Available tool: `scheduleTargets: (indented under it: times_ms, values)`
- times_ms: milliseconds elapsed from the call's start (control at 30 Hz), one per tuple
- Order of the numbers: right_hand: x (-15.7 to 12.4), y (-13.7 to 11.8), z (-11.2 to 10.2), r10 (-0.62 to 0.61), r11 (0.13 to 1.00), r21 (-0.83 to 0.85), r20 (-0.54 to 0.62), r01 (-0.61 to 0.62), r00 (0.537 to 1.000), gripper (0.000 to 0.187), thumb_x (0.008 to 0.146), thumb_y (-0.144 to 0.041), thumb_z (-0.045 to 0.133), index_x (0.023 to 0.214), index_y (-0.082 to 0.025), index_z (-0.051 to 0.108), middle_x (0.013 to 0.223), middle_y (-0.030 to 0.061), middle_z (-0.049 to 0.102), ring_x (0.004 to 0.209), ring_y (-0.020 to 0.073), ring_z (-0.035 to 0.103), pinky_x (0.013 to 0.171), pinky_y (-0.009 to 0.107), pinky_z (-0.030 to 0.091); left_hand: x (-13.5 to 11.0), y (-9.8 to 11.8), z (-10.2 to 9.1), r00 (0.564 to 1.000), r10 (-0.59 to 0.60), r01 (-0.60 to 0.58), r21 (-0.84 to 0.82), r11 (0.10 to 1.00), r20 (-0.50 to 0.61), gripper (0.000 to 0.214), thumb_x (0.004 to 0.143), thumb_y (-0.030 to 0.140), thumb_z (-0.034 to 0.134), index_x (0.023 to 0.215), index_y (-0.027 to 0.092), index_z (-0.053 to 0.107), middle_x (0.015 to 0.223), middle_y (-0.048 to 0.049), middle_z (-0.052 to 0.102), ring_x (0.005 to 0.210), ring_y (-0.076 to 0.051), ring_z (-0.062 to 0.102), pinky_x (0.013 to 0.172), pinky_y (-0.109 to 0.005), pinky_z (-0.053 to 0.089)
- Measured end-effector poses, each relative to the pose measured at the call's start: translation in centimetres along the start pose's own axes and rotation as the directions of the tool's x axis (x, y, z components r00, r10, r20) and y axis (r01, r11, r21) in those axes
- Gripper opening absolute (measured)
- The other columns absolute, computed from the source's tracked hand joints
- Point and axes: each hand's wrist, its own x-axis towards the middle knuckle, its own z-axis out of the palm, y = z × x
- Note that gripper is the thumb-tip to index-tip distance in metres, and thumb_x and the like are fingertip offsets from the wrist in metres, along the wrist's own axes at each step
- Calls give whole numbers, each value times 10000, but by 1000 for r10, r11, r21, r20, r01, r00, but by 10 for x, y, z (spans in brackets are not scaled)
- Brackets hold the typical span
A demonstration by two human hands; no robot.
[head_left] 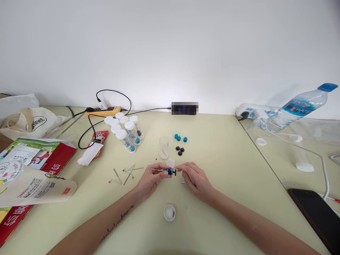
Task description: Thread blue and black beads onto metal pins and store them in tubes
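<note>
Between the fingertips of my left hand [154, 175] is a small blue-and-black piece with a thin metal rod [170, 172]; the rod points left and a black knob-like end points right. My right hand [195, 179] is close to that black end, its fingers bent together; whatever they may hold is hidden. Thin metal bits [184, 183] show below its fingers. Just beyond my hands are a white cap [170, 163] and a clear tube [164, 148] with a thin piece inside. Black parts [180, 151] and blue knobs [179, 138] lie farther back.
Several white-capped tubes [129, 126] stand at the back left, near thin metal rods [129, 174]. A small white cup [169, 213] sits in front. A paper cup [42, 186] lies left; a water bottle [297, 108] leans and a phone [313, 209] lies right.
</note>
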Motion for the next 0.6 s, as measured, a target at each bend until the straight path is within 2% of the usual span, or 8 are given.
scheduleTargets:
  times_ms: [300, 600]
  values:
    - [-1, 1, 0, -8, 1000, 24, 19, 7, 1000, 381, 903, -68, 370, 1201, -250, 524, 989, 75, 631, 873, 188, 578, 744, 349, 485, 1, -3, -4, 1000, 2, -1, -23, 1000, 30, 182, 689, 174, 770, 859, 139, 715, 802, -36, 712, 727, -96, 642, 739, -192, 484]
    - [-1, 3, 1, -10, 999, 50, 21, 9, 1000, 354, 906, -76, 390, 1193, -232, 526, 951, 75, 623, 866, 185, 573, 753, 342, 490, 1, -5, -6, 999, 21, -21, -8, 1000, 47, 201, 695, 181, 767, 882, 129, 712, 812, -41, 717, 718, -95, 650, 755, -198, 484]
